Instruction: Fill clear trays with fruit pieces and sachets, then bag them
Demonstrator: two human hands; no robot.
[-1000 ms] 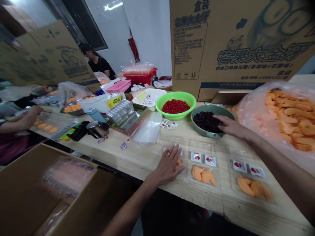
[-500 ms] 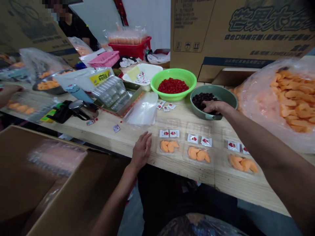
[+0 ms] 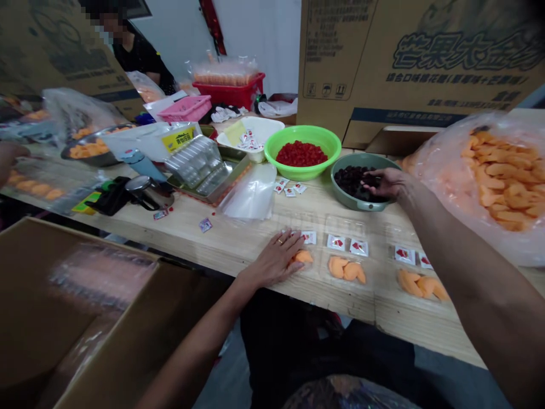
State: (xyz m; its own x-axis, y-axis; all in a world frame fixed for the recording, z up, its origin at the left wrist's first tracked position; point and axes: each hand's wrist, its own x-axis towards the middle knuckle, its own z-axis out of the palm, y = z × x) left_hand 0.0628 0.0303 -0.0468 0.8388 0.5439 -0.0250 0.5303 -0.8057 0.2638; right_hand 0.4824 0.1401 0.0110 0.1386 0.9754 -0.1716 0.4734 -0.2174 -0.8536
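Note:
My right hand (image 3: 388, 183) is over the grey-green bowl (image 3: 361, 204) of dark brown, date-like pieces (image 3: 351, 179). Its fingers are curled, with dark pieces at the fingertips. My left hand (image 3: 279, 257) lies with fingers stretched over the leftmost clear plastic tray. It partly covers the orange curved candies (image 3: 304, 257) and a small white sachet (image 3: 309, 237) there. To its right, a second clear tray (image 3: 327, 267) holds two sachets (image 3: 336, 242) and orange candies (image 3: 347, 268). A third tray with orange candies (image 3: 419, 283) sits below my right forearm.
A lime-green basin (image 3: 272, 156) holds red cubes. A large plastic bag (image 3: 443, 187) of orange candies stands at right. Clear sheets (image 3: 249, 196), a metal mug (image 3: 149, 193) and a cardboard box (image 3: 131, 335) are to the left. Another person (image 3: 140, 59) is at the far left.
My left hand has moved right from the table edge onto the leftmost tray. My right hand has lifted slightly from among the dark pieces, with some in its fingers.

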